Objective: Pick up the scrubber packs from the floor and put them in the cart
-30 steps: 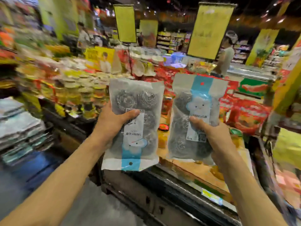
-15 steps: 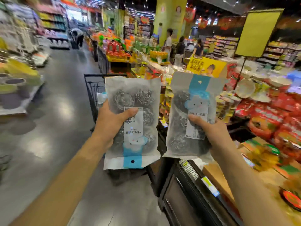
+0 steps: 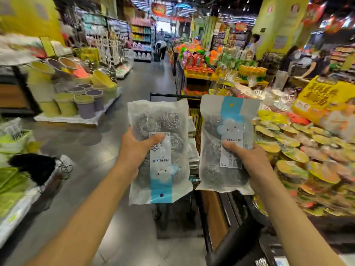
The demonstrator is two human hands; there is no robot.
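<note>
Head view, left hand [image 3: 137, 150]: centre of frame, thumb across the front of the left scrubber pack [image 3: 160, 150], fingers curled behind it.
Right hand [image 3: 247, 160]: centre right, thumb pinching the right scrubber pack [image 3: 226, 144].
Packs: both upright, side by side, apart; left one upside down.
Cart [image 3: 194, 114]: black wire, directly behind the packs.
Surroundings: grey floor [image 3: 96, 143] lower left; plastic bins [image 3: 76, 100] upper left.
</note>
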